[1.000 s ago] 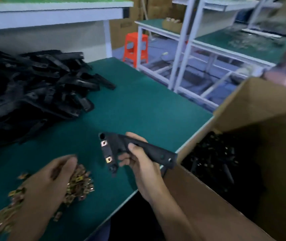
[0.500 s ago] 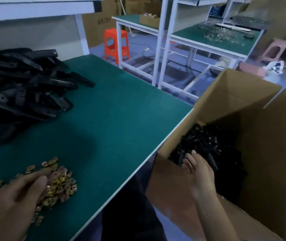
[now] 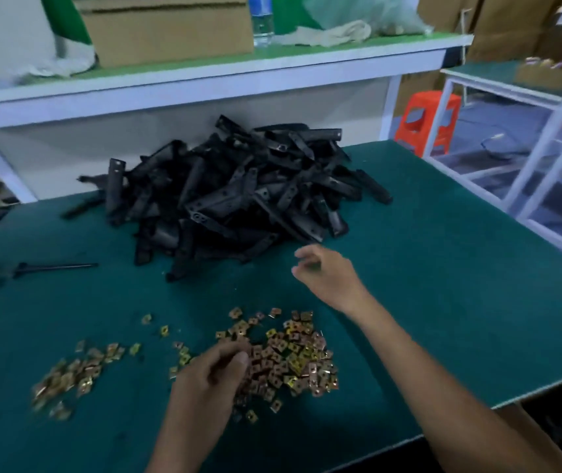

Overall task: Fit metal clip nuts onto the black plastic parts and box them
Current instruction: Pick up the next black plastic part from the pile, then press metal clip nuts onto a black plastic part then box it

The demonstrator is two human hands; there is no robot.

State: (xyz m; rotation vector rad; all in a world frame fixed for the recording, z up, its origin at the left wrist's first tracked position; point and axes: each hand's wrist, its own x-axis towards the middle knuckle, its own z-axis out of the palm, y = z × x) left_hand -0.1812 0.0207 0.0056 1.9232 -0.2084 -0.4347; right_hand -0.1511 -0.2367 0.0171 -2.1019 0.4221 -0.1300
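A big heap of black plastic parts (image 3: 238, 199) lies at the back of the green table (image 3: 443, 268). Brass-coloured clip nuts (image 3: 293, 356) are spread near the front edge, with a smaller scatter (image 3: 71, 373) to the left. My left hand (image 3: 209, 377) is down on the nut pile, fingertips curled together and pinching nuts at its left edge. My right hand (image 3: 327, 271) hovers over the table just in front of the black heap, fingers loosely curled and holding nothing. A corner of the cardboard box (image 3: 532, 418) shows at the bottom right.
A thin black rod-like piece (image 3: 54, 266) lies alone at the left. Above the heap runs a white shelf (image 3: 204, 83) with a cardboard box (image 3: 167, 25), a bottle and cloth. An orange stool (image 3: 426, 121) and white table frames (image 3: 545, 148) stand to the right.
My right hand dropped the fitted black part into the box, left it empty and swung over to the black heap. The view turned left. My left hand stayed on the nuts.
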